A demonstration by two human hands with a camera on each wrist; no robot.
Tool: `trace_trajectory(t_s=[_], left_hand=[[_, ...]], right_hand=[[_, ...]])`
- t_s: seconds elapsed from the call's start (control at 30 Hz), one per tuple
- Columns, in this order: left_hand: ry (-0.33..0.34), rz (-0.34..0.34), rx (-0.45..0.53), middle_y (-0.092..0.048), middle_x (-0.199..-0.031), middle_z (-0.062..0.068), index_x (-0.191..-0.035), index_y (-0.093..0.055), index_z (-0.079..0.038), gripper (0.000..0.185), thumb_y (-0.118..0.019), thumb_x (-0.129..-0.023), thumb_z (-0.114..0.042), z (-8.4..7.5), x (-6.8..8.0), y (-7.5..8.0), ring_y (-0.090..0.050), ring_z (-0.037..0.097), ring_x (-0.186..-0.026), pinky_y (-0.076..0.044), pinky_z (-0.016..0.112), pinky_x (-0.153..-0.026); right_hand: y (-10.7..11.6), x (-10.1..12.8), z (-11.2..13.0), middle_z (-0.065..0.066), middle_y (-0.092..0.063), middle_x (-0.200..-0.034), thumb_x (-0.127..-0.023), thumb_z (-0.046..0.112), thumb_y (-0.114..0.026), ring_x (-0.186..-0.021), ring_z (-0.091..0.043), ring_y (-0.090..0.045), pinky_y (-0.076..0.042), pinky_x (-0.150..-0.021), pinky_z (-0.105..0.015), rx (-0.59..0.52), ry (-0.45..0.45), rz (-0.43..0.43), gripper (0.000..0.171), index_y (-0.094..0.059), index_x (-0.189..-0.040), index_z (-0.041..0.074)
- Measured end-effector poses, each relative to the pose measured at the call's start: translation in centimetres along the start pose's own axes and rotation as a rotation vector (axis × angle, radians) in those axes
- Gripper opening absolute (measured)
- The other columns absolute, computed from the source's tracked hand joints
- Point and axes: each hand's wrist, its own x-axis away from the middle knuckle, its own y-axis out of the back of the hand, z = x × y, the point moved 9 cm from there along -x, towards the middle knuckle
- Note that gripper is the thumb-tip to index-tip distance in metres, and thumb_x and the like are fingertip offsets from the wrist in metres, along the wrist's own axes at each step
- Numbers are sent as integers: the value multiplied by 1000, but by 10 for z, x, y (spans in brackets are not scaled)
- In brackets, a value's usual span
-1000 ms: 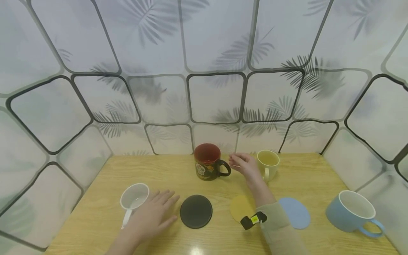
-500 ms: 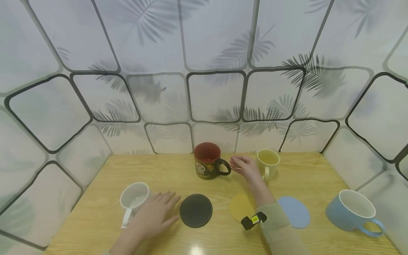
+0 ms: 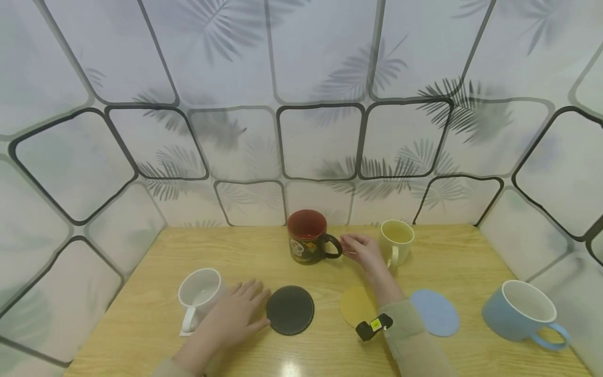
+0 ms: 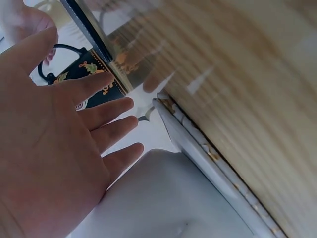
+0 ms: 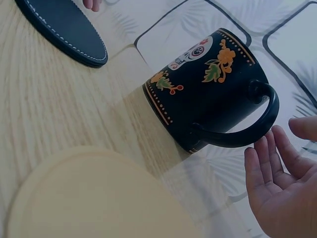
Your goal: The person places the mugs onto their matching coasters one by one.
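Observation:
A black mug (image 3: 306, 242) with a red inside and painted flowers stands at the back middle of the wooden table (image 3: 141, 314), handle pointing right. My right hand (image 3: 360, 249) hovers just right of that handle (image 5: 260, 124), fingers (image 5: 270, 166) relaxed and holding nothing; a pale yellow mug (image 3: 397, 240) stands right behind it. My left hand (image 3: 237, 310) lies flat on the table between a white mug (image 3: 201, 291) and a black round coaster (image 3: 289, 310). In the left wrist view its fingers (image 4: 106, 111) are straight beside the white mug (image 4: 163, 198).
A yellow coaster (image 3: 355, 305) and a blue coaster (image 3: 435, 313) lie near my right forearm. A blue mug (image 3: 518, 311) stands at the right edge. Patterned panels wall in the table at the back and sides.
My left hand has slid a little forward and right, its fingertips now at the black coaster's edge. My right hand has sunk slightly beside the black mug's handle.

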Motion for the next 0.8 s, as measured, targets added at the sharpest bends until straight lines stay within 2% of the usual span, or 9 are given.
trace_trajectory(t_s=[0.17,0.27,0.4,0.53,0.8], left_hand=[[1,15,9,-52,-160,22,-151,-56,-3,72,-66,-99,-52,0,-2,-3,-47,45,-150,-39,61,-125],[-4,21,17,-52,-160,22,-152,-55,-2,76,-67,-97,-53,-1,-4,-5,-47,44,-150,-40,60,-125],[-12,23,1,-53,-159,21,-152,-54,-1,78,-70,-95,-53,-3,-7,-8,-48,43,-150,-41,59,-125],[-9,32,-19,-52,-160,21,-152,-54,-1,80,-71,-94,-53,-5,-9,-12,-48,42,-151,-41,57,-125],[-11,49,-34,-50,-161,21,-151,-54,2,84,-74,-92,-54,-11,-10,-12,-47,41,-151,-40,57,-126]], right_hand=[[-1,-1,-6,13,-74,-83,-108,9,-60,-79,-1,-70,-61,-80,-17,-2,-19,-8,15,-74,-108,4],[-3,-1,-8,12,-73,-82,-107,8,-60,-78,-2,-69,-61,-78,-17,-2,-21,-18,15,-76,-105,6],[-6,0,-7,13,-73,-83,-108,9,-59,-80,-3,-69,-60,-79,-16,18,-10,-19,18,-73,-114,-2],[-10,1,-7,12,-72,-87,-108,11,-58,-84,-3,-69,-59,-82,-15,46,-10,-1,30,-65,-127,-12],[-14,-2,-10,7,-72,-91,-109,12,-58,-88,-5,-69,-59,-88,-16,93,-18,20,36,-61,-132,-16]])
